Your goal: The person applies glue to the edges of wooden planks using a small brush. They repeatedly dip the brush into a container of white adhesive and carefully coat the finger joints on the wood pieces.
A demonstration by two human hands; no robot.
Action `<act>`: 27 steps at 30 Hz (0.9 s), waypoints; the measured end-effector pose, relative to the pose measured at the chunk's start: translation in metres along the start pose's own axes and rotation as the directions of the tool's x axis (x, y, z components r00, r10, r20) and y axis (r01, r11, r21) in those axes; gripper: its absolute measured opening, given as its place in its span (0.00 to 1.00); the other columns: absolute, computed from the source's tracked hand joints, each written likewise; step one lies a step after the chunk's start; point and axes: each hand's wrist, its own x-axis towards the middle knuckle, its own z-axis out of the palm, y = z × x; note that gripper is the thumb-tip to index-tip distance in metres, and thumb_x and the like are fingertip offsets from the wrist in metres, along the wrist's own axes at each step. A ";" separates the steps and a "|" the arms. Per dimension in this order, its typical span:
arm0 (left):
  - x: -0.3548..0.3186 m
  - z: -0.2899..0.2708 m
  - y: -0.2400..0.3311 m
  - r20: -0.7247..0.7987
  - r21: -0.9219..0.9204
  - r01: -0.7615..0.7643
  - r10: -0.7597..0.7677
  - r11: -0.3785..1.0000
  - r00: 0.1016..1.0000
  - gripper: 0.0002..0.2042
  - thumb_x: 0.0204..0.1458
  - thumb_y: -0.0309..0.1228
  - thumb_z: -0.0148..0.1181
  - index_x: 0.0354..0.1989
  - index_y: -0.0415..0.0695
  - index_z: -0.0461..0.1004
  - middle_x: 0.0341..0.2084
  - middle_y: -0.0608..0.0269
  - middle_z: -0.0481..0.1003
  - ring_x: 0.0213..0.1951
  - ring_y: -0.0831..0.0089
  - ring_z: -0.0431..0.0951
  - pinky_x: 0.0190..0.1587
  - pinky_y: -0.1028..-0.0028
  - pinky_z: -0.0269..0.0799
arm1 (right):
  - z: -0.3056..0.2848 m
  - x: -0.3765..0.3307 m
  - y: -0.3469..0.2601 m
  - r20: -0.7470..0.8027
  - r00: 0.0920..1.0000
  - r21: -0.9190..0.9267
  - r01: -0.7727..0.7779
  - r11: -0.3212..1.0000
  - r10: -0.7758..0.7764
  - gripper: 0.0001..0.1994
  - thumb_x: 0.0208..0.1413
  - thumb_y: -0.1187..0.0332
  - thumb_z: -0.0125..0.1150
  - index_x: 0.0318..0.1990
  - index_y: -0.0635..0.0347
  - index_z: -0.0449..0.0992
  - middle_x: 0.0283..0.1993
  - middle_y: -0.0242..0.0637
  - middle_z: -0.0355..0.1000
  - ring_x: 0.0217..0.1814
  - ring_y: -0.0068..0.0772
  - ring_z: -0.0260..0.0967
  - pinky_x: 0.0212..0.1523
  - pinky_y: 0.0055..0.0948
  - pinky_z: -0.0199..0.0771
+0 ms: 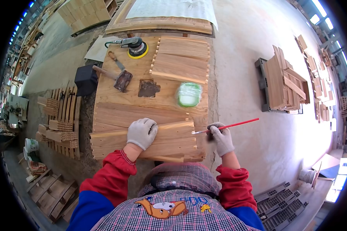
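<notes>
My right hand (221, 141), in a whitish work glove with dark fingertips, pinches a thin red-handled paintbrush (239, 124). The brush's pale tip meets the jointed right end of a wooden board (169, 139) lying near the bench's front edge. On top of that board rests my left hand (142, 133), gloved too, its fingers curled over the wood; whether it grips an edge is hidden. Behind it lie more boards (138, 113) with small notches at their ends. A green tub (189, 94) wrapped in clear plastic stands beyond the right end of the boards.
On the workbench (115, 96) are a mallet (123, 80), a scraper (116, 60), a sander with a yellow-edged pad (137, 49) and stacked notched panels (181, 57). Left stand a black bin (86, 79) and slatted wood pallets (65, 123). A loaded pallet (283, 84) sits right.
</notes>
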 end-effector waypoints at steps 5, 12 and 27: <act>0.002 -0.006 -0.005 -0.014 0.023 -0.017 0.017 1.000 1.000 0.06 0.54 0.37 0.60 0.32 0.49 0.77 0.32 0.62 0.78 0.38 0.57 0.79 0.42 0.58 0.73 | 0.029 -0.003 -0.012 -0.072 0.992 0.204 -0.083 0.976 0.099 0.10 0.66 0.64 0.58 0.43 0.62 0.75 0.31 0.35 0.74 0.28 0.26 0.73 0.30 0.28 0.78; -0.001 -0.005 -0.005 -0.008 0.022 -0.011 0.011 1.000 1.000 0.06 0.54 0.37 0.60 0.32 0.49 0.77 0.31 0.61 0.78 0.37 0.57 0.79 0.41 0.57 0.73 | 0.027 -0.011 -0.006 -0.155 0.984 0.231 -0.053 0.972 0.090 0.09 0.67 0.64 0.58 0.42 0.62 0.75 0.32 0.36 0.75 0.26 0.25 0.73 0.28 0.28 0.78; 0.000 -0.001 -0.002 -0.007 0.015 -0.011 0.011 1.000 1.000 0.06 0.53 0.37 0.60 0.33 0.49 0.78 0.32 0.61 0.78 0.37 0.56 0.79 0.41 0.57 0.73 | 0.010 -0.042 -0.024 -0.049 0.997 0.225 -0.045 0.973 0.058 0.10 0.67 0.66 0.57 0.44 0.64 0.75 0.34 0.37 0.75 0.29 0.28 0.75 0.32 0.29 0.80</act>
